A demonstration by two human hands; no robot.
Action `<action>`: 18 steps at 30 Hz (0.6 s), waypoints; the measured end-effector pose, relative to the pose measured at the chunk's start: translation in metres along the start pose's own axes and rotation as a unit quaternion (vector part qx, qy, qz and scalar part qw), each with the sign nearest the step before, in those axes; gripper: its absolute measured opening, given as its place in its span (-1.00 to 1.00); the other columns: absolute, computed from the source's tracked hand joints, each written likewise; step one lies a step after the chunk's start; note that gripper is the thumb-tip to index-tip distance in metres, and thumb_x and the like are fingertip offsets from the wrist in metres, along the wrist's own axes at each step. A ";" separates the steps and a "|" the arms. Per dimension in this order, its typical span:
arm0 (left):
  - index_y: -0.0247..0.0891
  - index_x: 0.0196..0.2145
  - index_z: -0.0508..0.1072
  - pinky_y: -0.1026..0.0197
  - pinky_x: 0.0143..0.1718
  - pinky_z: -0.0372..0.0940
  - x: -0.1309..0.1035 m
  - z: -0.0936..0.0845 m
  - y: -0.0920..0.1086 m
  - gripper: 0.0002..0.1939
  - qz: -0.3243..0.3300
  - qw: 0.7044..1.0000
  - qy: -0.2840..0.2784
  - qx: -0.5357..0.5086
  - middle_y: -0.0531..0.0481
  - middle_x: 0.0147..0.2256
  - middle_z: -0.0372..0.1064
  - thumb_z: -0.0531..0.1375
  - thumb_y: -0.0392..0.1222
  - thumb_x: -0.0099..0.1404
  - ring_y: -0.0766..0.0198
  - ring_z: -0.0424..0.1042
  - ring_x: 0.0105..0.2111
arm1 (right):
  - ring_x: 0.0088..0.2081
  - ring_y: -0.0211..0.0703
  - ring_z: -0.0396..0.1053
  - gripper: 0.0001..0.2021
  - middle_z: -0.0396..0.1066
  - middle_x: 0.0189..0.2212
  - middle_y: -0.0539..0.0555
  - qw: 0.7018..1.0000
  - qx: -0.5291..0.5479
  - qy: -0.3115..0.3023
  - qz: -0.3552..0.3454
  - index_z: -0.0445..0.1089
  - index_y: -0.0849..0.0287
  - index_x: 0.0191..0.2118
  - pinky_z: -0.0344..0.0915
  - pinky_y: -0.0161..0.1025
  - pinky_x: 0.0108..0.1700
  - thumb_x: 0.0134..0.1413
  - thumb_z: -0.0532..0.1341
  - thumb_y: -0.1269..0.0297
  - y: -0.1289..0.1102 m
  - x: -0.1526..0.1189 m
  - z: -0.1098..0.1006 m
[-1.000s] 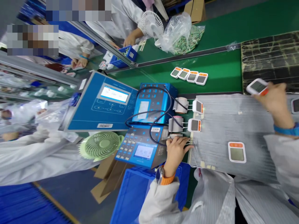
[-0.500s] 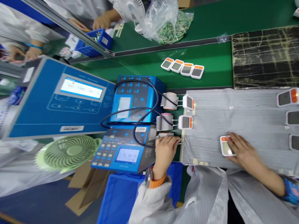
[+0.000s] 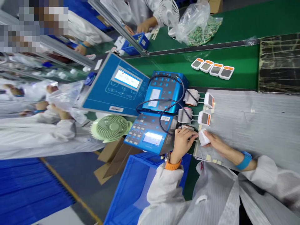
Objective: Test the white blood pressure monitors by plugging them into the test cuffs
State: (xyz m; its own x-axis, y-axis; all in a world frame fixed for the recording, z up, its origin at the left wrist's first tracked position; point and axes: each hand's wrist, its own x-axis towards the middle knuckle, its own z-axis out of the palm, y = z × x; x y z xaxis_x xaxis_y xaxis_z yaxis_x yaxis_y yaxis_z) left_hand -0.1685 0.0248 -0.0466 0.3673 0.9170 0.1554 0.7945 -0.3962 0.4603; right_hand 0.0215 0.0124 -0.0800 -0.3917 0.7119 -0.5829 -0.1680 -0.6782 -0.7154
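My right hand [image 3: 215, 141] grips a small white monitor [image 3: 203, 137], its back turned up, at the left edge of the grey mat [image 3: 236, 125]. Against the monitor's left side, my left hand [image 3: 183, 142] pinches thin white tubes [image 3: 196, 140]; whether they are plugged in is hidden by my fingers. Just above sit two similar monitors, an upper one [image 3: 209, 100] and a lower one [image 3: 204, 118], both with orange buttons. Paired white tubes join them to wrapped cuffs, one higher [image 3: 192, 97] and one lower [image 3: 185, 115]. A third cuff [image 3: 187, 127] is partly covered by my left hand.
Blue test units [image 3: 150, 136] with dark cables stand left of the cuffs. Several white monitors [image 3: 216, 69] lie in a row on the green bench. A black taped slab [image 3: 280, 64] is at the right, a green fan [image 3: 111, 127] left, a blue crate [image 3: 126, 187] below. Co-workers sit beyond.
My right hand has moved left, bringing the monitor from the mat's middle to my left hand and turning it back up. My left hand stays by the third cuff. The view has shifted left.
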 end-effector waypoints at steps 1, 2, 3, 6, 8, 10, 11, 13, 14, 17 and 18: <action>-0.13 -0.31 0.57 0.05 -0.17 0.03 -0.001 0.000 0.000 -0.87 -0.007 1.000 0.002 -0.008 0.08 -0.31 0.59 0.26 -0.15 0.43 0.19 0.48 -0.26 | -0.07 0.00 0.45 -0.55 0.52 -0.08 0.15 1.000 0.018 0.005 0.006 0.53 0.17 -0.08 0.49 -0.13 -0.17 0.26 0.14 -0.11 0.002 0.004 0.004; -0.13 -0.31 0.57 0.05 -0.18 0.03 -0.001 0.000 -0.001 -0.87 -0.014 1.000 0.003 -0.015 0.08 -0.31 0.59 0.27 -0.15 0.42 0.19 0.48 -0.26 | -0.07 -0.01 0.45 -0.56 0.52 -0.09 0.15 1.000 0.028 0.010 0.007 0.52 0.17 -0.09 0.48 -0.14 -0.17 0.26 0.15 -0.11 0.003 0.006 0.005; -0.13 -0.32 0.58 0.05 -0.17 0.03 -0.002 0.000 -0.001 -0.87 -0.020 1.000 0.004 -0.019 0.08 -0.31 0.59 0.28 -0.15 0.41 0.19 0.48 -0.26 | -0.08 -0.02 0.45 -0.57 0.52 -0.12 0.15 0.999 0.032 0.016 0.008 0.53 0.18 -0.11 0.48 -0.15 -0.17 0.24 0.17 -0.11 0.004 0.006 0.006; -0.13 -0.35 0.58 0.04 -0.16 0.05 -0.003 0.000 0.000 -0.86 -0.042 0.999 0.005 -0.024 0.09 -0.33 0.59 0.29 -0.15 0.40 0.19 0.47 -0.27 | -0.09 -0.01 0.45 -0.56 0.53 -0.15 0.14 0.999 0.023 0.022 0.006 0.53 0.16 -0.15 0.47 -0.15 -0.17 0.19 0.21 -0.15 0.004 0.006 0.004; -0.12 -0.36 0.59 0.03 -0.15 0.06 -0.003 0.000 0.002 -0.84 -0.058 0.998 0.004 -0.024 0.09 -0.35 0.59 0.28 -0.13 0.40 0.20 0.47 -0.29 | -0.08 0.00 0.44 -0.54 0.53 -0.14 0.13 1.000 0.019 0.018 0.002 0.53 0.15 -0.16 0.47 -0.12 -0.15 0.16 0.21 -0.18 0.004 0.005 0.004; -0.12 -0.37 0.59 0.03 -0.14 0.07 -0.002 0.000 0.002 -0.81 -0.066 0.997 0.000 -0.029 0.08 -0.36 0.59 0.26 -0.11 0.42 0.19 0.47 -0.29 | -0.07 0.01 0.44 -0.52 0.53 -0.14 0.13 1.000 0.016 0.014 -0.004 0.53 0.15 -0.16 0.47 -0.10 -0.12 0.15 0.20 -0.21 0.005 0.005 0.004; -0.11 -0.37 0.60 0.02 -0.14 0.07 -0.001 0.000 0.002 -0.79 -0.066 0.997 -0.001 -0.033 0.08 -0.36 0.59 0.25 -0.10 0.42 0.19 0.47 -0.29 | -0.08 0.02 0.44 -0.50 0.53 -0.15 0.13 1.000 0.011 0.015 -0.008 0.53 0.15 -0.16 0.46 -0.08 -0.12 0.14 0.19 -0.22 0.006 0.006 0.005; -0.11 -0.36 0.61 0.02 -0.13 0.08 -0.001 0.000 0.001 -0.77 -0.061 0.997 0.002 -0.040 0.07 -0.35 0.60 0.23 -0.09 0.44 0.19 0.48 -0.29 | -0.10 0.04 0.44 -0.48 0.53 -0.19 0.13 1.000 -0.009 0.017 -0.019 0.53 0.15 -0.17 0.46 -0.06 -0.14 0.14 0.18 -0.24 0.007 0.007 0.006; -0.10 -0.36 0.61 0.02 -0.12 0.09 -0.001 0.001 0.001 -0.77 -0.057 0.998 0.002 -0.040 0.07 -0.34 0.60 0.22 -0.10 0.45 0.18 0.48 -0.28 | -0.12 0.04 0.45 -0.48 0.52 -0.22 0.12 0.999 -0.021 0.019 -0.024 0.53 0.16 -0.18 0.45 -0.05 -0.14 0.13 0.17 -0.25 0.007 0.007 0.007; -0.09 -0.32 0.63 0.02 -0.12 0.11 -0.004 0.004 0.001 -0.76 -0.053 0.999 0.003 -0.012 0.05 -0.33 0.60 0.19 -0.15 0.47 0.18 0.48 -0.26 | -0.16 0.05 0.44 -0.46 0.52 -0.27 0.12 0.999 -0.038 0.029 -0.025 0.53 0.16 -0.20 0.44 -0.05 -0.16 0.13 0.17 -0.26 0.007 0.008 0.008; -0.08 -0.29 0.63 0.01 -0.11 0.11 -0.006 0.004 0.001 -0.77 -0.051 0.999 0.007 0.006 0.03 -0.29 0.60 0.19 -0.16 0.47 0.17 0.48 -0.22 | -0.16 0.05 0.44 -0.46 0.52 -0.27 0.12 0.999 -0.031 0.033 -0.023 0.53 0.16 -0.20 0.44 -0.06 -0.17 0.13 0.17 -0.27 0.007 0.008 0.009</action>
State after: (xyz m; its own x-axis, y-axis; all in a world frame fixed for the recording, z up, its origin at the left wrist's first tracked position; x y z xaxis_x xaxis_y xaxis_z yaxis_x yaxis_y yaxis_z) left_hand -0.1677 0.0191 -0.0505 0.2780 0.9531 0.1199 0.8330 -0.3014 0.4639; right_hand 0.0097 0.0116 -0.0859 -0.3241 0.7542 -0.5710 -0.1268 -0.6328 -0.7639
